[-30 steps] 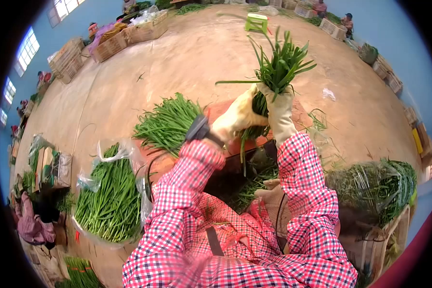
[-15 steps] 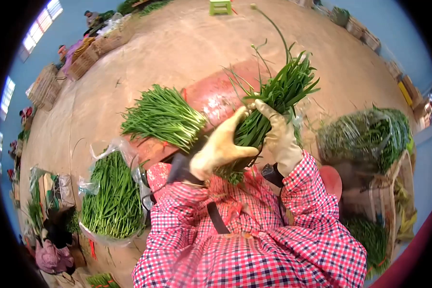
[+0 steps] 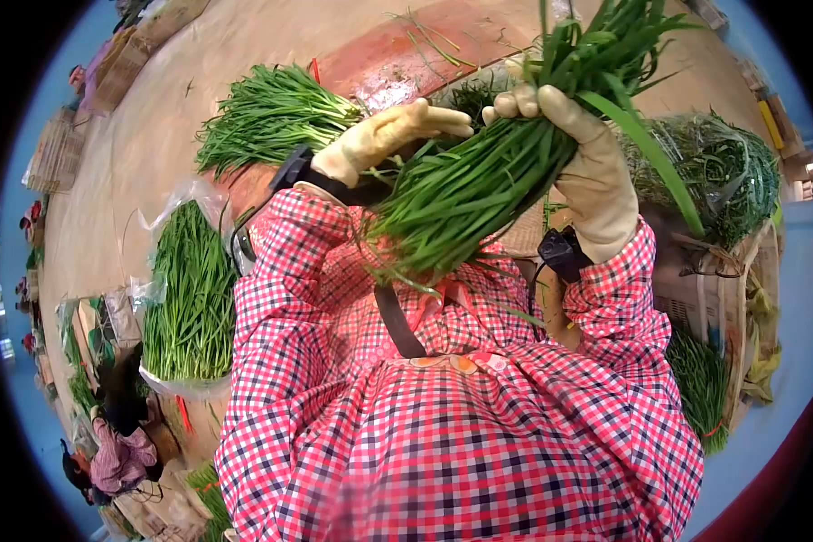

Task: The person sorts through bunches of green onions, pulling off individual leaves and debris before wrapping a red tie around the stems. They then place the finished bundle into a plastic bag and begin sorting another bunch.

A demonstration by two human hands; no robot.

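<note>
My right hand (image 3: 596,167), in a pale work glove, is wrapped round the middle of a bunch of garlic chives (image 3: 479,194) held up in front of my chest. Leafy ends spread from both sides of the grip, and one long blade hangs over the glove's back. My left hand (image 3: 384,140), gloved too, lies flat along the bunch's upper left side with its fingers stretched out. Left of it, a neat pile of chives (image 3: 271,117) rests on a red board (image 3: 425,50), where a few loose stalks are scattered.
A plastic-lined bundle of chives (image 3: 190,298) stands at my left. To the right are a plastic-wrapped heap of greens (image 3: 709,172) and a basket (image 3: 736,298). A person (image 3: 122,461) sits at the lower left. Woven baskets (image 3: 59,149) line the far left wall.
The bunch has come up closer to the camera in my right hand. My left hand has straightened its fingers and shifted up beside it. The view has tilted downward.
</note>
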